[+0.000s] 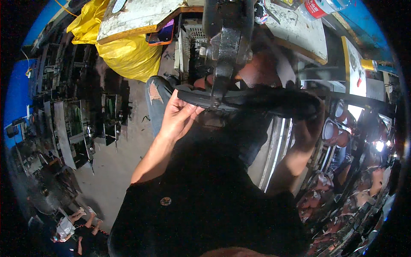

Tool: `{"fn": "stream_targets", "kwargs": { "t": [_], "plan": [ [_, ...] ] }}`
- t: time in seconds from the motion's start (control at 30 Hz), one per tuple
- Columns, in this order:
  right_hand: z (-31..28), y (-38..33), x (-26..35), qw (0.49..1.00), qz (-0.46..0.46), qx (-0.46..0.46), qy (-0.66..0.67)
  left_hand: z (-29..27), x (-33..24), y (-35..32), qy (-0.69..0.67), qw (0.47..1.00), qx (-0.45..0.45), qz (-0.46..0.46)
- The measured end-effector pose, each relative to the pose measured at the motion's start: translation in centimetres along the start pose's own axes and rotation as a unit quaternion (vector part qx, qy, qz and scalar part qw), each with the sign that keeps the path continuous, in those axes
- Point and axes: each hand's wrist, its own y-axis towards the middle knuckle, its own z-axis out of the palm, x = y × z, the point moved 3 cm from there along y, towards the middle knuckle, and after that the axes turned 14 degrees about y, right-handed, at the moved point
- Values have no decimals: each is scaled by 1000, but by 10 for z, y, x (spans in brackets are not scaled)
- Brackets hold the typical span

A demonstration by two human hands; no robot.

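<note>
A long black shoe sole [252, 100] lies crosswise in front of me, its ridged edge at the machine's tip. My left hand [177, 116] pinches the sole's left end, thumb and fingers closed on its rim. At the wider right end, my right hand [306, 126] grips it in deep shadow, its fingers partly hidden. The dark metal arm of a machine [224, 55] comes down from above and meets the sole near its left half. Brown leather [261, 70] shows just behind the sole; whether the two are joined I cannot tell.
Worn white tabletops [137, 19] flank the machine, with a phone [162, 38] at the left edge and a plastic bottle [319, 9] at the right. A yellow bag [132, 55] hangs left. Racks of brown shoes [336, 132] stand right, metal racks [70, 128] left. Another person [66, 227] is far left.
</note>
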Motion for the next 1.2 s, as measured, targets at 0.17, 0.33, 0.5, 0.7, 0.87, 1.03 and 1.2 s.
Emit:
{"fn": "stream_targets", "kwargs": {
  "t": [0.17, 0.33, 0.5, 0.7, 0.87, 1.03, 1.2],
  "plan": [
    [6, 5, 13, 1000, 4, 29, -1, -1, 4, 1, -6, 1000, 6, -5],
    [-48, -12, -18, 999, 26, -39, 1, 25, 3, 6, 26, 999, 14, -32],
    [-45, -24, -4, 995, -46, -83, -2, 28, 9, 8, 52, 998, 21, -34],
    [-29, -19, 19, 997, -55, -42, -17, 24, 10, 6, 29, 997, -17, -65],
    [-36, -13, 14, 992, -99, 23, -72, 18, 14, 2, 42, 993, -68, -91],
    [-31, -9, 17, 992, -74, 30, -101, 21, 9, 5, 28, 997, -55, -45],
    [-15, -3, 13, 999, -39, 5, -8, 24, 3, 9, 15, 1000, -7, 4]
  ]
}}
